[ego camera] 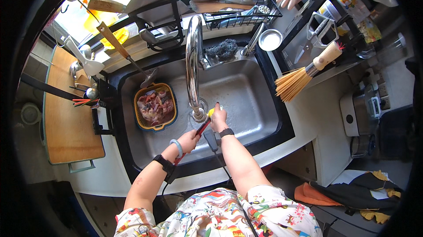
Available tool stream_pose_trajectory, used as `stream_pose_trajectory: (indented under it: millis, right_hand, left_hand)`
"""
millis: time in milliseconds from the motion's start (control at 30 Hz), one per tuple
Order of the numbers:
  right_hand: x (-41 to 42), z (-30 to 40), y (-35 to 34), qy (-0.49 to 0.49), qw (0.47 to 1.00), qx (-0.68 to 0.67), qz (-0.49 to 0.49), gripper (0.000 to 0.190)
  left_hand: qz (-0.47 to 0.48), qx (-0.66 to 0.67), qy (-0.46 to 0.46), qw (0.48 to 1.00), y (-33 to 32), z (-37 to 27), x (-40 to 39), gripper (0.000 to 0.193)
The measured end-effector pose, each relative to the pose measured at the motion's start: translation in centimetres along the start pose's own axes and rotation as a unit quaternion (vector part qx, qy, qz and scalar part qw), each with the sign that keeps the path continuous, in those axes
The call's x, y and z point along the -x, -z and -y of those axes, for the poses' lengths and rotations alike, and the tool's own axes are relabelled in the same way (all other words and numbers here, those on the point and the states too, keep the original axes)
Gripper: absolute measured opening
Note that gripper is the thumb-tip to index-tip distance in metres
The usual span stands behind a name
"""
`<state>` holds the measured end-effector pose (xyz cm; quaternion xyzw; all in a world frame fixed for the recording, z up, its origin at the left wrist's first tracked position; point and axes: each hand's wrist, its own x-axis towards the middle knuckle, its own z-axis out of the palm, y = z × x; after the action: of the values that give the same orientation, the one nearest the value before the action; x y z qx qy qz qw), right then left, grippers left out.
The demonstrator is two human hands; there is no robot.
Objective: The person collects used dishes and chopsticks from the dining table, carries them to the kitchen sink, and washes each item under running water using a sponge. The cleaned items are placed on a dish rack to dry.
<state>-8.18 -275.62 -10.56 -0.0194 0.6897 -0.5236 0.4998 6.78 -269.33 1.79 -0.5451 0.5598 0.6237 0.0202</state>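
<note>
My left hand [189, 142] is closed around the red handle of a long tool [203, 126], whose kind I cannot tell. The handle slants up over the steel sink [257, 98] towards my right hand [218, 118]. That hand is closed on a small yellow thing, perhaps a sponge [211, 112], at the handle's upper end. Both hands are just beside the spout of the chrome faucet [195, 71], above the drain. In the sink's left part stands a yellow and blue basket [174, 105] with pieces of raw meat [156, 106].
A ladle [147, 78] leans into the sink behind the basket. Left stands a wooden cutting board [71, 124]. A bamboo brush [294, 81] and kitchen scissors [317, 35] are at the right. Behind the faucet are a dark scourer [223, 48] and a knife rack [158, 22].
</note>
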Motion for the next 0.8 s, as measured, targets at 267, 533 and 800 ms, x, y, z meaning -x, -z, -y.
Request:
stream_pose_trajectory:
  millis: [267, 533, 800]
  right_hand:
    - [-5.0, 4.4, 5.4, -0.035, 0.997, -0.061, -0.038, 0.029]
    - [0.2, 5.2, 8.7, -0.098, 0.976, 0.105, 0.165, 0.029]
    - [4.1, 4.4, 8.6, -0.127, 0.924, 0.192, 0.304, 0.049]
  left_hand:
    - [0.032, -0.033, -0.005, 0.999, 0.6, 2.7, -0.6, 0.023]
    - [-0.063, -0.147, -0.132, 0.978, -0.4, 4.4, -8.7, 0.025]
    - [-0.020, 0.011, -0.109, 0.994, -2.0, 4.7, -10.5, 0.025]
